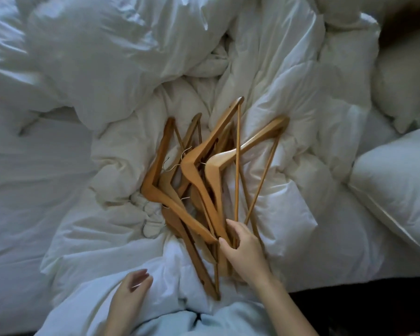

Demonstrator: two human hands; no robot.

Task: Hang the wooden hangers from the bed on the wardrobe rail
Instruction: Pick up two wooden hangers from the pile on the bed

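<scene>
On the duvet, fingers of the right hand curl round the near ends of the hangers; left hand is loose, empty. Stiff, light wood I reckon, but hooks could snag, so grab up there.

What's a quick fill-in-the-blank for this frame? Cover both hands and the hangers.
1. The hand gripping the wooden hangers at their near ends is the person's ____ one.
2. The left hand holds ____.
3. The hangers lie piled on a duvet whose colour is ____.
Missing words: right; nothing; white.
</scene>
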